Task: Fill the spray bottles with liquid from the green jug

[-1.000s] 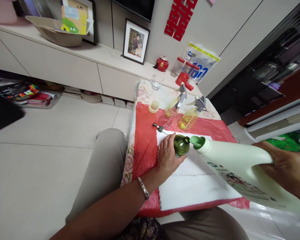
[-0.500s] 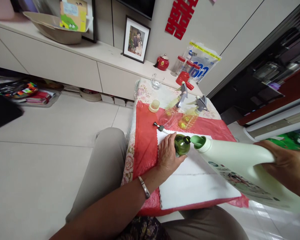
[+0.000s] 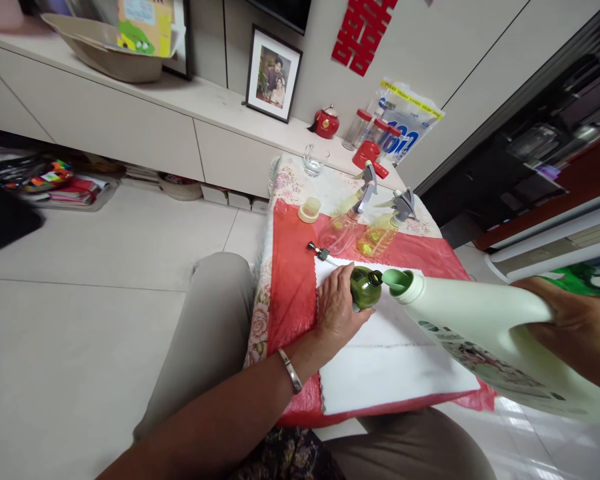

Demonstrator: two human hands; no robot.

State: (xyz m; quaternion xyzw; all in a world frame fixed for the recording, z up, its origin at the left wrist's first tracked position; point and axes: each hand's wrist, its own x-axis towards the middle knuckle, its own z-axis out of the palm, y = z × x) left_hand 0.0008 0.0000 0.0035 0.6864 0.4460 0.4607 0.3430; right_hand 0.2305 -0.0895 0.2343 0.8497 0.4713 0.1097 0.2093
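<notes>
My left hand (image 3: 341, 301) is wrapped round a small dark green bottle (image 3: 365, 288), which stands uncapped on a white cloth (image 3: 380, 373). A large pale green jug (image 3: 480, 307) lies tilted nearly level, its handle gripped by my right hand (image 3: 575, 327). The jug's green pouring spout meets or nearly meets the bottle's mouth; whether liquid is flowing I cannot tell. A pump head (image 3: 321, 251) rests beyond my left fingers at the cloth's edge. Behind it sits a pale yellowish cap (image 3: 309, 209).
Clear spray bottles (image 3: 339, 230) with grey triggers stand behind the green bottle, one holding yellow liquid (image 3: 375, 239). A glass cup (image 3: 314, 160) is at the table's far edge. Red plastic (image 3: 290, 293) covers the table. On the cabinet are a red pot (image 3: 325, 123) and a picture frame (image 3: 273, 77).
Little differs: both hands keep their hold on the bottle and the jug, and the spout stays at the bottle's mouth. The whole view has shifted slightly.
</notes>
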